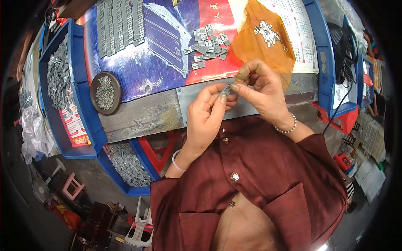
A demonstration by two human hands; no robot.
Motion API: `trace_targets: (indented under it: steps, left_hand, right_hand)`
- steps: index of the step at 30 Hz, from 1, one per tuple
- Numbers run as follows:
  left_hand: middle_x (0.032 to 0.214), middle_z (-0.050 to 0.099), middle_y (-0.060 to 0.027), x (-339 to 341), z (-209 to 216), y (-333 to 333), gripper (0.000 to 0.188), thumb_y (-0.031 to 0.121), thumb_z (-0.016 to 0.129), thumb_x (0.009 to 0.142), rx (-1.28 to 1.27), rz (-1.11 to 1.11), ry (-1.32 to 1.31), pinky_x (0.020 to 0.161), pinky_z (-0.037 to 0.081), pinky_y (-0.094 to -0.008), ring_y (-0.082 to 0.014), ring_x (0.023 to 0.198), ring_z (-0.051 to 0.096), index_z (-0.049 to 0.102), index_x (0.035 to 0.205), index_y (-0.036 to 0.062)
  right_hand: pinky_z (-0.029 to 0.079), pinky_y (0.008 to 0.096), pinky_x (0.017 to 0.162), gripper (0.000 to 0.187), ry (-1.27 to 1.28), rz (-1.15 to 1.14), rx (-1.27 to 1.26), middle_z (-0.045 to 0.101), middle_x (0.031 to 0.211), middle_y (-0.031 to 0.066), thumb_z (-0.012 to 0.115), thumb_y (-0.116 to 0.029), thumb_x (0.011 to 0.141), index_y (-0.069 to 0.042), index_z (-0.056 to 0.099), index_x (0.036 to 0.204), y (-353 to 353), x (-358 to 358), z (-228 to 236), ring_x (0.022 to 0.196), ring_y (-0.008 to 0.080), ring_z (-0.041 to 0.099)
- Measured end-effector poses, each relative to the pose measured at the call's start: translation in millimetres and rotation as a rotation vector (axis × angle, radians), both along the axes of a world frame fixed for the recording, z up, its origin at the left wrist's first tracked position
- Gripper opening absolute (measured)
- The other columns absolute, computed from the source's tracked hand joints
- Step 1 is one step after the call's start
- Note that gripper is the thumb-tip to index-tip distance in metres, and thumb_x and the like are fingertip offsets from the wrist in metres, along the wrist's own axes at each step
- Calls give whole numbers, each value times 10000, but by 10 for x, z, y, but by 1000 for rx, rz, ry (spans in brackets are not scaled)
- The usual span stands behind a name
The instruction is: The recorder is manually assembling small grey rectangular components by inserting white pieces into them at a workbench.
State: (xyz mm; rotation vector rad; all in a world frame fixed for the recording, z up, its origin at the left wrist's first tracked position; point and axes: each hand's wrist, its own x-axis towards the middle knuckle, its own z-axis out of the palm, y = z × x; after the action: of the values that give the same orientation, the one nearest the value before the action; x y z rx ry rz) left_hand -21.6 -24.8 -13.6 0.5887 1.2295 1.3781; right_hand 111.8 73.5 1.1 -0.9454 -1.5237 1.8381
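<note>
Just above the near edge of the bench, my left hand (206,113) pinches a small grey plastic piece (226,90) between thumb and fingers. My right hand (263,88) is closed at the same piece, its thumb and forefinger pressed together at the far end. Whether a smaller part sits in the right fingertips is hidden. Beyond my hands lies a loose pile of small grey pieces (210,47) on a printed sheet. To its right, small white parts (268,34) rest on an orange paper (247,44).
Rows of grey pieces (121,26) lie at the far left. A round dark dish (94,93) holds tiny metal parts. Blue bins (81,75) of grey pieces stand left and below the bench edge. Another blue bin (324,62) with a black cable stands right.
</note>
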Motion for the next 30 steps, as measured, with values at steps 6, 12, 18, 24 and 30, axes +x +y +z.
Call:
trace_targets:
  steps: [6, 12, 18, 24, 30]
  left_hand:
    - [837, 698, -128, 9, -46, -1, 174, 1, 496, 923, 38, 33, 188, 717, 537, -265, -137, 786, 669, 543, 1076, -66]
    - [813, 699, -129, 0, -51, 15, 161, -1, 499, 917, 48, 72, 187, 705, 536, -268, -138, 770, 674, 538, 1059, -67]
    - [796, 697, -130, -9, -54, 25, 152, -2, 492, 918, 54, 76, 201, 696, 532, -257, -128, 774, 671, 532, 1051, -65]
    - [807, 697, -122, -38, -33, 23, 172, -4, 488, 921, 65, 82, 159, 702, 526, -248, -111, 788, 660, 525, 1078, -64]
    - [988, 651, -103, -66, -8, -4, 224, 34, 466, 960, 13, 22, 87, 776, 501, -247, -115, 875, 619, 495, 1158, -67]
  right_hand:
    - [460, 223, 672, 205, -45, -49, 98, 558, 877, 19, 661, -14, 819, -6, 524, 971, -28, -85, -33, 748, 69, 549]
    - [461, 231, 636, 212, -76, -68, 225, 572, 849, 23, 675, -21, 803, 1, 535, 960, -32, -119, -59, 727, 76, 560]
    - [469, 249, 611, 220, -131, -100, 350, 608, 804, 44, 680, -32, 789, -6, 546, 960, -73, -173, -44, 673, 95, 559]
    - [471, 258, 605, 214, -195, -65, 376, 614, 805, 59, 678, -23, 776, -9, 549, 946, -90, -207, -21, 653, 113, 564]
    - [466, 257, 595, 202, -155, -97, 381, 613, 789, 55, 675, -10, 776, -12, 550, 934, -92, -225, -29, 644, 116, 562]
